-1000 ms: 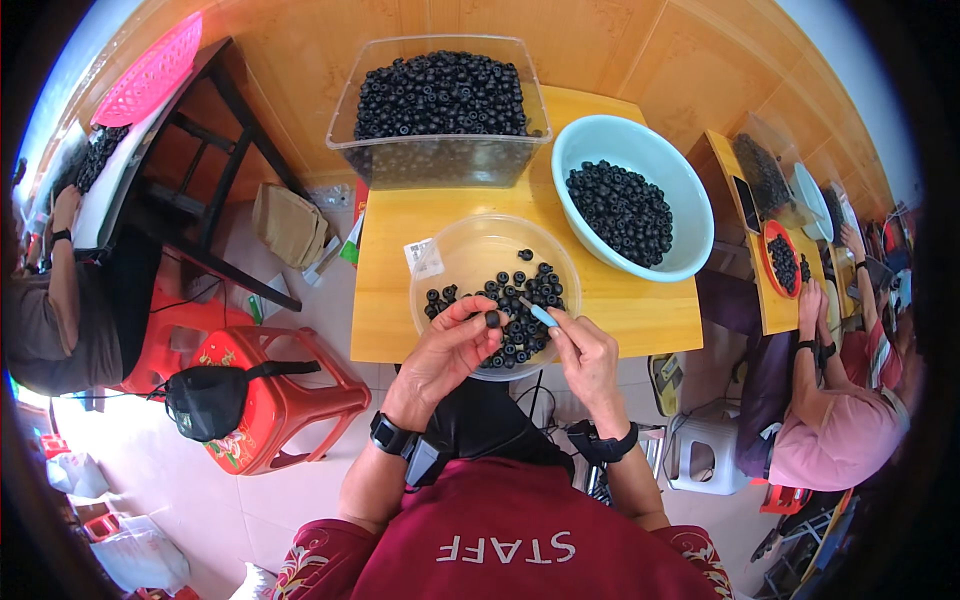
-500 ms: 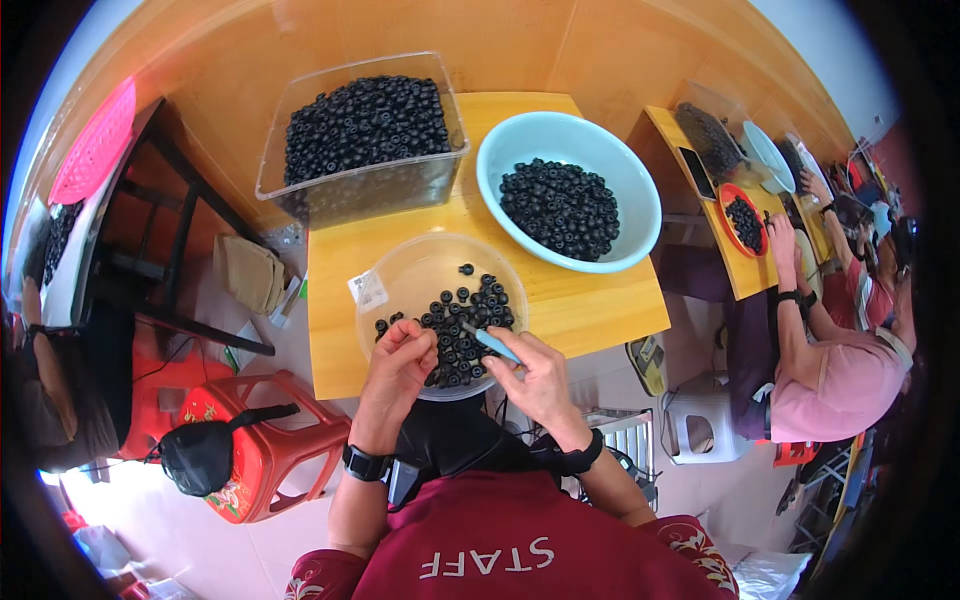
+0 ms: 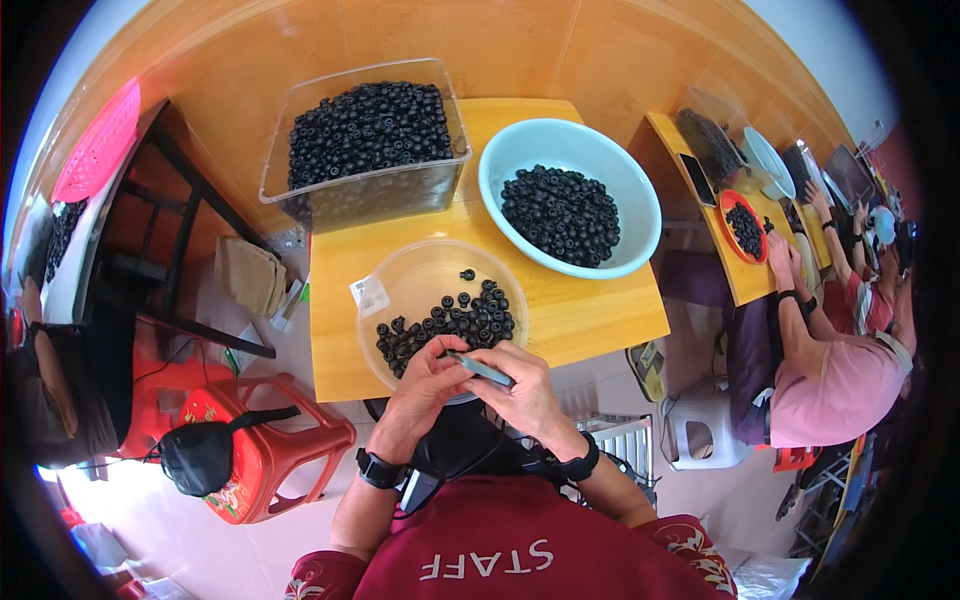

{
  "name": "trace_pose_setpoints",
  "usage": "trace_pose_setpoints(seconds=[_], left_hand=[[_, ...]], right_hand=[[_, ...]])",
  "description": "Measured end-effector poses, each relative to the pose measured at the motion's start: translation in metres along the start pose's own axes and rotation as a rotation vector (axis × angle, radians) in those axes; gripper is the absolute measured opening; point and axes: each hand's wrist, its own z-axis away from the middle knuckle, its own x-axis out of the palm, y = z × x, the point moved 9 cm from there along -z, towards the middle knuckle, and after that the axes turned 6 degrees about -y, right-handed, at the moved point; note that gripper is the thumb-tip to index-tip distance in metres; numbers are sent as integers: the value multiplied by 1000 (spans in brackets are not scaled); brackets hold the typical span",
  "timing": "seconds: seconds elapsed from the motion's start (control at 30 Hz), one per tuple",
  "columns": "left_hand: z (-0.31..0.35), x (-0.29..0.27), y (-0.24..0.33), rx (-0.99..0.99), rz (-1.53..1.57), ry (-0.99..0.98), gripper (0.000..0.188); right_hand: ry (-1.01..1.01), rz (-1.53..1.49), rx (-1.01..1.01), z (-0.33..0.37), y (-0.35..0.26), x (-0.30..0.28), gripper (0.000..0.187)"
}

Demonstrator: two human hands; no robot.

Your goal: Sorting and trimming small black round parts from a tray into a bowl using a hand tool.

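My left hand (image 3: 425, 388) is closed in a pinch at the near edge of a shallow clear round tub (image 3: 410, 275). What its fingertips hold is mostly hidden. Close against it, my right hand (image 3: 522, 390) grips a slim tool with a blue handle (image 3: 487, 372), its tip at the left fingers. Small black ring-shaped parts (image 3: 465, 322) lie heaped in the tub, just beyond both hands.
A clear rectangular bin (image 3: 380, 195) full of black parts and a light blue basin (image 3: 640, 215) with more stand on the yellow table (image 3: 590, 325). A red stool (image 3: 285, 440) holds a black bag (image 3: 197, 458). To the right, a person in pink (image 3: 830, 390) sits working.
My hands have come together and nearer to my body. The tool has moved left and down to the left fingertips, and its handle has turned.
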Motion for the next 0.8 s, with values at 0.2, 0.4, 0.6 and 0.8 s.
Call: trace_pose_setpoints(seconds=[0.2, 0.4, 0.6, 0.8], left_hand=[[13, -13, 14, 16, -71, 186, 28], [27, -35, 23, 118, -53, 238, 22], [5, -29, 58, 149, -442, 213, 17], [-65, -19, 98, 381, -1322, 210, 21]], right_hand=[[89, 174, 70, -25, 13, -42, 26], [418, 446, -120, -75, -15, -113, 36], [315, 526, -141, -65, -10, -81, 24], [316, 429, 114, -24, 21, -74, 20]])
